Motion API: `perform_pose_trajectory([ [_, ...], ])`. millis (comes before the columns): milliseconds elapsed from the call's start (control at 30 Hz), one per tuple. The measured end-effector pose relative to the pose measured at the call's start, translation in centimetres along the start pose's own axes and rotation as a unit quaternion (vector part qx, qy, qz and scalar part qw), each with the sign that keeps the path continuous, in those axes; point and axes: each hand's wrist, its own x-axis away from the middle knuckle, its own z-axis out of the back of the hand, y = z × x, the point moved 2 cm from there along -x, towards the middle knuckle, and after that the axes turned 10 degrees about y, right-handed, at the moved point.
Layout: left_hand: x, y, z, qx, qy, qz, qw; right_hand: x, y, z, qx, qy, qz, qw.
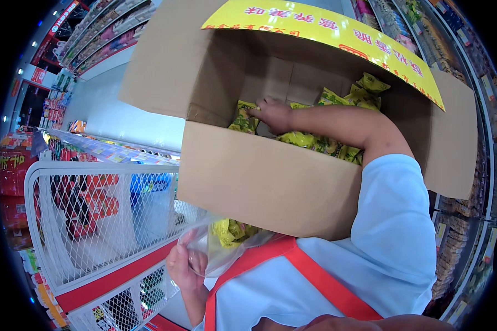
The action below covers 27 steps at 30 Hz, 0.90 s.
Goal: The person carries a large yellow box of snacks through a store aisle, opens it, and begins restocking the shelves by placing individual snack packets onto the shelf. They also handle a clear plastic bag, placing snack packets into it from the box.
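Observation:
My right hand (274,116) reaches down inside an open cardboard box (269,178). Its fingers pinch the edge of a yellow-green snack packet (243,118) at the box's left side. More packets of the same kind (299,139) lie below my forearm, and others (366,93) are heaped in the right far corner. My left hand (185,265) grips the rim of a clear plastic bag (225,265) below the box's near wall. Inside the bag are several yellow packets (232,232); the box hides part of them.
The box's side flaps (157,58) and yellow printed far flap (314,18) stand outspread. A white mesh cart (103,165) with a red band stands at left, bottles showing through its mesh. Stocked store shelves (447,248) run along the right; others (107,33) rise at far left.

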Motion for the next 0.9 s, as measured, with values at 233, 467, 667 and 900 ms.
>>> perform_pose_trajectory([
  [233,-0.7,-0.7,-1.7,-0.024,-0.021,0.017,0.999,-2.0,0.4,4.8,-0.012,0.067,0.016,0.998],
  [467,0.0,-0.5,-2.7,-0.036,-0.007,0.002,0.999,-4.3,-2.2,-0.6,0.022,0.047,0.103,0.993],
  [667,1.1,-1.0,-1.1,-0.027,0.01,0.001,1.0,0.4,4.0,8.1,0.05,0.109,-0.029,0.992],
  [900,0.8,-1.1,-1.6,-0.038,-0.011,0.026,0.999,11.9,6.8,3.2,0.09,-0.032,-0.131,0.987],
])
